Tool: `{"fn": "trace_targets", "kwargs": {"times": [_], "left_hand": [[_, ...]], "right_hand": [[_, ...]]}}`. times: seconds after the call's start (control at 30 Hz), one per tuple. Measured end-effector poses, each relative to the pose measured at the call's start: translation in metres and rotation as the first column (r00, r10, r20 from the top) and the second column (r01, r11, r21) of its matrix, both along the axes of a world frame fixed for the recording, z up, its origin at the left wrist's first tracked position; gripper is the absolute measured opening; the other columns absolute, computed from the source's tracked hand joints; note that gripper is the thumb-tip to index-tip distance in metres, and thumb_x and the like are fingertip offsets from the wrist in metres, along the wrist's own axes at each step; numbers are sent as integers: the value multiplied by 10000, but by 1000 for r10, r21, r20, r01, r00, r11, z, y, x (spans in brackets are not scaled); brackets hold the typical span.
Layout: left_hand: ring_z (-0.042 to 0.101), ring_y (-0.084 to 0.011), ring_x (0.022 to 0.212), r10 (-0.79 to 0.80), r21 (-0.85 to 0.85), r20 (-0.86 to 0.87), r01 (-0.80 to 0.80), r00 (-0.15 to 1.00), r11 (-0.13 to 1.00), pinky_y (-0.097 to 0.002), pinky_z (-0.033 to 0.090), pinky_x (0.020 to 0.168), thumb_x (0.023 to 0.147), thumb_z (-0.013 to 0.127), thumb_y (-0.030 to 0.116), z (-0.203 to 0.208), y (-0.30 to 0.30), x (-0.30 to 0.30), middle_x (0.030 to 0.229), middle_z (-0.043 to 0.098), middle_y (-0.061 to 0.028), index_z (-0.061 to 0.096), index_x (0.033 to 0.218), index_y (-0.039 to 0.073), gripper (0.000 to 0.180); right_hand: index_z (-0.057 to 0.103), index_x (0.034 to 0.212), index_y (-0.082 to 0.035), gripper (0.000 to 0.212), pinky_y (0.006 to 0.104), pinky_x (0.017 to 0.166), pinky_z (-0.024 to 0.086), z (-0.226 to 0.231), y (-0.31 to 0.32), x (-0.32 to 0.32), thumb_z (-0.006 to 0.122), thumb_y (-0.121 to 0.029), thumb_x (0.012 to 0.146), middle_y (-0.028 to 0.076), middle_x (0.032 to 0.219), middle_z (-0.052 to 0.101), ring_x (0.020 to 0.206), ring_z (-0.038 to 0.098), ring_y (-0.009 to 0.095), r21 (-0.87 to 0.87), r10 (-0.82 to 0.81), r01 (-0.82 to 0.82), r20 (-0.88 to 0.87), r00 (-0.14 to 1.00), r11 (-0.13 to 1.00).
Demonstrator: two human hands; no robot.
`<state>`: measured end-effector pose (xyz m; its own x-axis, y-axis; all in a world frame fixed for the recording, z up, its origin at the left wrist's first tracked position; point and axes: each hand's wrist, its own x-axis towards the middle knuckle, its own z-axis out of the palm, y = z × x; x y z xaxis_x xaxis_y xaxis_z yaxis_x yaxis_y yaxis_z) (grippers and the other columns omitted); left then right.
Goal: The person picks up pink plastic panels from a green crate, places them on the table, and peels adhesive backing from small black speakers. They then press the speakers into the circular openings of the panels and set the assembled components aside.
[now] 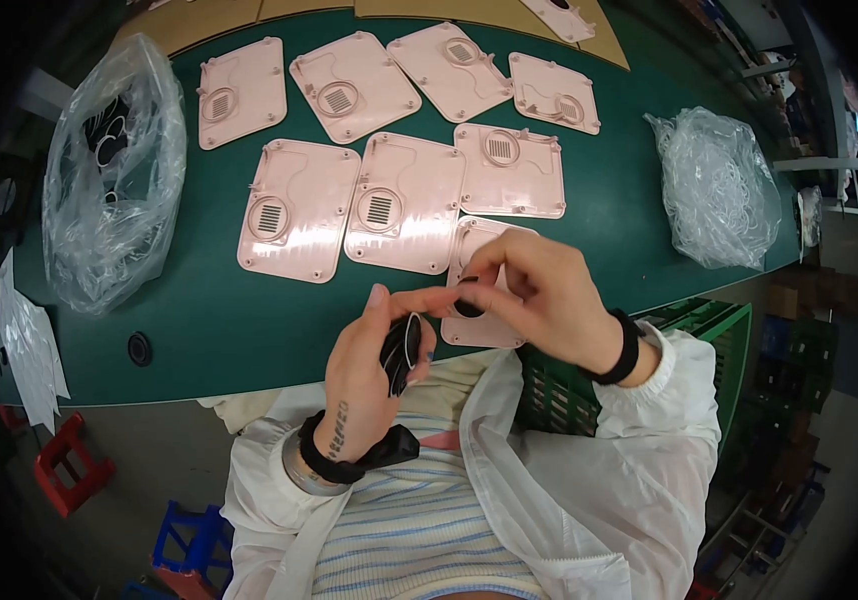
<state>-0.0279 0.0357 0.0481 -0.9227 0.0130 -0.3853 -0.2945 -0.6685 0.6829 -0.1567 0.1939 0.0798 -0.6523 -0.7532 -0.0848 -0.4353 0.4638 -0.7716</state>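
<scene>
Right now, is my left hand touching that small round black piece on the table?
Apart. The head view shows green tabletop between your left hand and the round black piece.

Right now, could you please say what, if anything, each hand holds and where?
The left hand holds black pieces between palm and fingers; the right hand pinches a dark piece, thumb across it.

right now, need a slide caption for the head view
Left hand and right hand holding black pieces near pink panels on a green table

The green table (209, 330) bears pink panels (406, 200) and clear bags (717, 190).
</scene>
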Motion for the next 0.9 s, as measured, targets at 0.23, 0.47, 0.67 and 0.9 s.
{"fn": "trace_targets", "kwargs": {"times": [0.23,0.47,0.67,0.9], "left_hand": [[419,-58,647,246,-207,-26,-246,969,947,-194,330,562,1034,305,327,7,6,-12,772,516,-11,608,1171,-6,471],[439,-44,695,342,-233,9,-331,940,914,-199,335,536,1021,365,316,4,11,-18,892,576,-13,588,1194,2,421],[429,-63,710,285,67,141,-297,948,953,-192,319,517,1006,410,307,-2,5,-5,867,546,-7,583,1156,-1,383],[408,-40,698,200,169,134,-222,970,960,-190,277,485,947,556,165,7,11,1,825,546,9,615,1058,12,198]], "right_hand": [[624,897,-37,194,208,468,298,18,-18,24,759,-74,763,0,739,583,523,382,47,-152,3,27,188,982,988],[632,897,-36,174,220,448,313,13,-13,24,735,-18,758,24,815,625,524,428,61,-158,-69,83,92,993,984],[646,852,-32,194,227,496,446,6,-2,9,749,-7,691,71,882,660,606,593,137,-285,3,-192,-552,834,939],[652,858,-17,239,242,538,514,9,0,11,761,-5,646,91,910,664,666,653,176,-150,151,-351,-701,697,924]]}}
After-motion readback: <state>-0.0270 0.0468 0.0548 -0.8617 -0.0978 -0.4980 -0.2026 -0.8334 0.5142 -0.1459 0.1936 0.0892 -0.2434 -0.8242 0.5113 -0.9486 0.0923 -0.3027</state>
